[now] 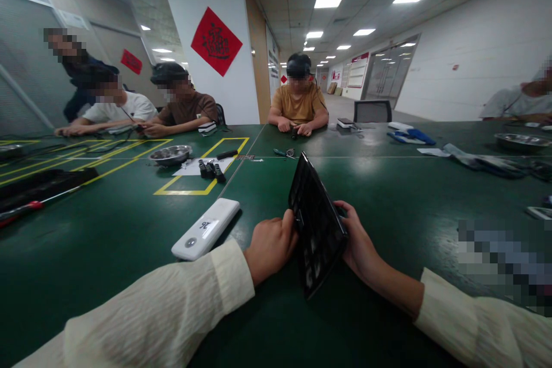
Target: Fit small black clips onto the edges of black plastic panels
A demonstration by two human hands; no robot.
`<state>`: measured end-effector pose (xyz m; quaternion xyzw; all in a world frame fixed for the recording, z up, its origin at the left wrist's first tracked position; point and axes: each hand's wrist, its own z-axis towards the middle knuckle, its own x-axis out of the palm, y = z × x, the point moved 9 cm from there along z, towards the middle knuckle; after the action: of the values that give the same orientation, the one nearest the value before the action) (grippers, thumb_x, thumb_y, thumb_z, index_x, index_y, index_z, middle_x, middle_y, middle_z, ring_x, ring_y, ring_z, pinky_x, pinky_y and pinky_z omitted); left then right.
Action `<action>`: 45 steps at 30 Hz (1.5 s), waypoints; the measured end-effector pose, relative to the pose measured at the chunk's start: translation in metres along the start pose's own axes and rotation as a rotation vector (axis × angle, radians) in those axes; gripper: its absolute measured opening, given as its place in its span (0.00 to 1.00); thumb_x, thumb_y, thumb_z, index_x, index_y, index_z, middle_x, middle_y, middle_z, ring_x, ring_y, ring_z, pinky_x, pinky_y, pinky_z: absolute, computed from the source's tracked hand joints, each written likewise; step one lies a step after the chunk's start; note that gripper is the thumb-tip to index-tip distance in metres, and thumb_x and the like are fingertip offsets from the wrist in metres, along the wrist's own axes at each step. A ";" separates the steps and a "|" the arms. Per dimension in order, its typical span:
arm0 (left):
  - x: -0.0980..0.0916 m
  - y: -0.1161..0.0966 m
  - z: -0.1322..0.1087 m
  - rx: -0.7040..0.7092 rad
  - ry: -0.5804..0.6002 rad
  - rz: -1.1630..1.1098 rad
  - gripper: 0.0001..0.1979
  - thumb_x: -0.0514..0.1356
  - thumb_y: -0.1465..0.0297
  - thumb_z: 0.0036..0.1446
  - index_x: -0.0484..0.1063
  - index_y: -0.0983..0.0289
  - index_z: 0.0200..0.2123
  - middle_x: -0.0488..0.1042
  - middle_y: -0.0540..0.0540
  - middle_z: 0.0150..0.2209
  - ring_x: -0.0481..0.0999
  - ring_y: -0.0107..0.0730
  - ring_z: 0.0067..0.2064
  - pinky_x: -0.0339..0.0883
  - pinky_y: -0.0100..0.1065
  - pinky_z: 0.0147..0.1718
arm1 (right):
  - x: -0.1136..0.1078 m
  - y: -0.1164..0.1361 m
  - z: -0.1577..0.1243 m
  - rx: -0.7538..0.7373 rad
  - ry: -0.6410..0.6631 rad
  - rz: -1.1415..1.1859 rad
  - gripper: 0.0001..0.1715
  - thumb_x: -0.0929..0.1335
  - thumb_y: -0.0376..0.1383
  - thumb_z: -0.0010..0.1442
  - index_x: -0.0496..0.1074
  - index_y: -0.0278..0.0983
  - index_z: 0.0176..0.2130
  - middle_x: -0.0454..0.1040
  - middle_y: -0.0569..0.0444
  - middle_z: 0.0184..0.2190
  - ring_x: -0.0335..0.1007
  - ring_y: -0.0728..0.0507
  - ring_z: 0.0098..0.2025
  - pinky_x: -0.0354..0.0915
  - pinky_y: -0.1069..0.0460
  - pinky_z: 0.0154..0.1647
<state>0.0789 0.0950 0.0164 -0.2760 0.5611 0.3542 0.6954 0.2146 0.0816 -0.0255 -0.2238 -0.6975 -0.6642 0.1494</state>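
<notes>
A thin, black, glossy case (317, 224) with dark rectangular patches across its face is held up on edge above the table in front of me. My right hand (356, 236) grips it from behind at the right side, fingers partly hidden by it. My left hand (271, 243) is closed at its left face, thumb and index finger pressed together there. A small pale bit shows by those fingertips, too small to name. On the table left of my left hand lies a white power bank (206, 230) marked 26.
Several black cylindrical pieces (211, 171) lie on white paper inside a yellow tape outline, beside a metal bowl (170, 154). Pliers (284, 153) lie further off. A red-handled tool (26, 210) is at far left. Gloves (483, 161) lie right. Several people sit around the green table (388, 184).
</notes>
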 end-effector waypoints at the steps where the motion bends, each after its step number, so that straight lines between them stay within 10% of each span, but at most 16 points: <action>1: 0.000 0.001 0.000 -0.007 0.000 -0.006 0.09 0.44 0.69 0.62 0.59 0.67 0.41 0.73 0.58 0.27 0.74 0.41 0.30 0.65 0.37 0.28 | 0.000 0.000 0.000 -0.002 -0.001 -0.003 0.25 0.68 0.43 0.50 0.58 0.44 0.47 0.69 0.61 0.22 0.63 0.49 0.21 0.57 0.56 0.19; 45: 0.012 0.021 0.007 -0.126 0.045 -0.372 0.16 0.41 0.65 0.65 0.67 0.63 0.39 0.77 0.57 0.34 0.77 0.40 0.37 0.66 0.36 0.35 | -0.005 -0.008 0.006 -0.084 0.096 -0.134 0.29 0.63 0.39 0.54 0.51 0.47 0.53 0.69 0.60 0.27 0.66 0.48 0.22 0.56 0.55 0.19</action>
<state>0.0677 0.1148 0.0065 -0.4258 0.4925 0.2480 0.7174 0.2151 0.0872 -0.0348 -0.1506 -0.6746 -0.7111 0.1284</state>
